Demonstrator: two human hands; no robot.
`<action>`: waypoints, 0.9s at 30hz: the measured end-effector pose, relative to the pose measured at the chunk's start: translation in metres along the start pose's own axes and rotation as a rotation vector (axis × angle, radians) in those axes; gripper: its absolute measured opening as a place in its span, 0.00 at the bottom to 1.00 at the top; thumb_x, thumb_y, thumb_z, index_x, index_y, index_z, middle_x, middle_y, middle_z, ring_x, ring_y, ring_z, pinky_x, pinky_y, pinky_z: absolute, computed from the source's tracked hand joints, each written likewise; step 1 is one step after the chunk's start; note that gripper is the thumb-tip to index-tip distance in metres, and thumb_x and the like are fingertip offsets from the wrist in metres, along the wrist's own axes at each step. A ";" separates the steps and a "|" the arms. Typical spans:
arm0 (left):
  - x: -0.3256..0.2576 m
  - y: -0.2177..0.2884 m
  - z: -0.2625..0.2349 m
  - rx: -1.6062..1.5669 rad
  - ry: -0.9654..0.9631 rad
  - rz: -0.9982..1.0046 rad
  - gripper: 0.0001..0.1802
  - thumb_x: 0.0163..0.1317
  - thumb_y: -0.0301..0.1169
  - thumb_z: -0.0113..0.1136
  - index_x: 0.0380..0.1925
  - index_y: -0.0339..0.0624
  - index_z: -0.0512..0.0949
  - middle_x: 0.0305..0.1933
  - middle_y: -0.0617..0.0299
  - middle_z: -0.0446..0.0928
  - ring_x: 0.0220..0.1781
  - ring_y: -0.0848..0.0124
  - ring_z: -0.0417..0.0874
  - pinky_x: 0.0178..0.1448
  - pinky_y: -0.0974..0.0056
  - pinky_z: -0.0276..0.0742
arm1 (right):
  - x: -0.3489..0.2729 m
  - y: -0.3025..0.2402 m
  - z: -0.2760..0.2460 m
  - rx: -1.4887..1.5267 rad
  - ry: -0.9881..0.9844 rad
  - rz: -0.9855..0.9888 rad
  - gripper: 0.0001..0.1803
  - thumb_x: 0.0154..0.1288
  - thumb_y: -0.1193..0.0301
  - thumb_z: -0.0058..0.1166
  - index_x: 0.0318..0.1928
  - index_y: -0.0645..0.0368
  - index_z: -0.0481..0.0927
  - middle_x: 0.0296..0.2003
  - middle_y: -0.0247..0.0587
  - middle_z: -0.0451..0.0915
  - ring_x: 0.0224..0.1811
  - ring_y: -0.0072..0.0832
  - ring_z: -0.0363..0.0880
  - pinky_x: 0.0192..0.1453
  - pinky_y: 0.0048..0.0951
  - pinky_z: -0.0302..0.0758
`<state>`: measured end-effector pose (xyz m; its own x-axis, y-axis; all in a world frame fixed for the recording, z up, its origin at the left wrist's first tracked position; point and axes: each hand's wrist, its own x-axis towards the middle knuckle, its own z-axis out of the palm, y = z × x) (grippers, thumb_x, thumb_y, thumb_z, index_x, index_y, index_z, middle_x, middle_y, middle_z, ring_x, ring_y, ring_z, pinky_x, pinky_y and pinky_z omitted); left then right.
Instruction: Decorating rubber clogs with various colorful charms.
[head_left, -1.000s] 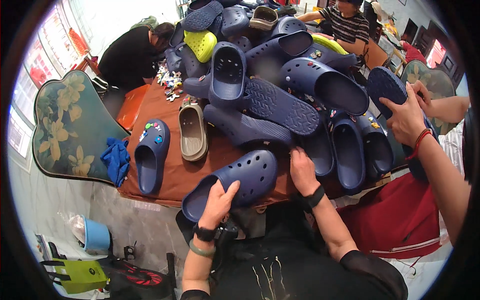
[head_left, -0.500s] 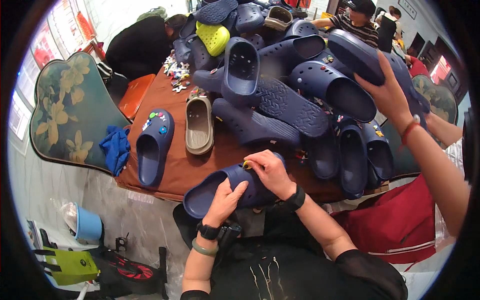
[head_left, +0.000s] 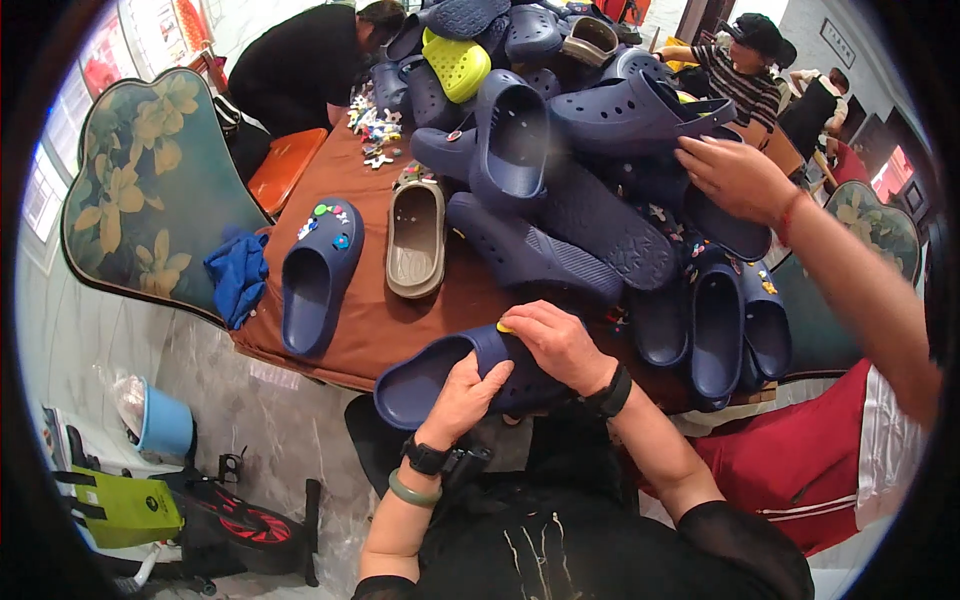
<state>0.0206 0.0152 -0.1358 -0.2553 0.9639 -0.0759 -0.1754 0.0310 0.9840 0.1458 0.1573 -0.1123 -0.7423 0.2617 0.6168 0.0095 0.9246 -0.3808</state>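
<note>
At table edge | both hands stay on navy clog | co-worker's hand lowered

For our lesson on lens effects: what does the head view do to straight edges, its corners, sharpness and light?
Head view: fisheye bends the brown table edge and curves the floral chair back; black vignette fills the corners; soft, even indoor light, with bright windows at upper left; the left hand and right hand on the navy clog are sharp; figures near the rim are small and stretched.
</note>
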 end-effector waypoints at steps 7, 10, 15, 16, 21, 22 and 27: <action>-0.004 0.000 -0.002 -0.054 -0.045 -0.033 0.17 0.69 0.29 0.57 0.54 0.34 0.73 0.47 0.66 0.77 0.46 0.78 0.76 0.52 0.69 0.76 | 0.011 -0.002 -0.009 -0.011 -0.194 -0.121 0.17 0.50 0.83 0.57 0.44 0.64 0.80 0.41 0.44 0.81 0.42 0.40 0.81 0.46 0.33 0.81; -0.005 -0.007 -0.005 -0.014 -0.036 0.027 0.15 0.69 0.29 0.57 0.53 0.34 0.74 0.45 0.66 0.78 0.45 0.79 0.76 0.52 0.69 0.76 | 0.013 -0.023 -0.008 -0.246 -0.301 -0.106 0.18 0.51 0.81 0.57 0.45 0.64 0.80 0.38 0.43 0.80 0.40 0.40 0.80 0.46 0.33 0.80; -0.005 -0.003 -0.003 0.022 -0.030 -0.001 0.14 0.68 0.30 0.58 0.50 0.35 0.75 0.43 0.68 0.78 0.43 0.80 0.75 0.49 0.70 0.74 | 0.015 -0.009 -0.005 -0.151 -0.284 0.038 0.13 0.53 0.77 0.59 0.42 0.62 0.82 0.35 0.43 0.78 0.37 0.38 0.78 0.43 0.34 0.78; -0.003 -0.005 -0.002 0.030 -0.021 -0.009 0.14 0.68 0.30 0.59 0.50 0.36 0.76 0.42 0.69 0.78 0.42 0.81 0.75 0.47 0.71 0.74 | 0.014 -0.001 -0.005 0.008 -0.245 0.111 0.10 0.55 0.76 0.60 0.40 0.62 0.83 0.33 0.44 0.77 0.37 0.38 0.78 0.41 0.35 0.77; -0.006 0.007 0.000 0.100 0.055 -0.031 0.12 0.67 0.31 0.60 0.46 0.34 0.77 0.41 0.66 0.79 0.41 0.78 0.76 0.47 0.71 0.74 | 0.003 -0.003 0.022 0.195 0.012 0.318 0.07 0.57 0.72 0.63 0.33 0.62 0.83 0.29 0.46 0.74 0.34 0.42 0.77 0.38 0.36 0.74; -0.005 0.006 0.000 0.106 0.046 -0.026 0.13 0.67 0.30 0.60 0.46 0.34 0.77 0.43 0.66 0.79 0.42 0.78 0.76 0.48 0.70 0.74 | 0.003 -0.004 0.029 0.074 -0.045 0.423 0.08 0.57 0.69 0.63 0.32 0.61 0.83 0.30 0.46 0.74 0.35 0.41 0.77 0.39 0.37 0.73; 0.006 0.018 0.005 0.079 -0.003 -0.071 0.13 0.68 0.30 0.58 0.49 0.35 0.76 0.47 0.66 0.79 0.47 0.77 0.77 0.53 0.70 0.72 | 0.011 -0.019 0.028 0.013 0.237 0.349 0.10 0.59 0.65 0.61 0.36 0.57 0.80 0.33 0.43 0.76 0.40 0.41 0.76 0.44 0.40 0.73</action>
<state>0.0212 0.0231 -0.1180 -0.2425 0.9592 -0.1456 -0.1173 0.1200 0.9858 0.1185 0.1346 -0.1177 -0.5214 0.6161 0.5904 0.2232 0.7663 -0.6024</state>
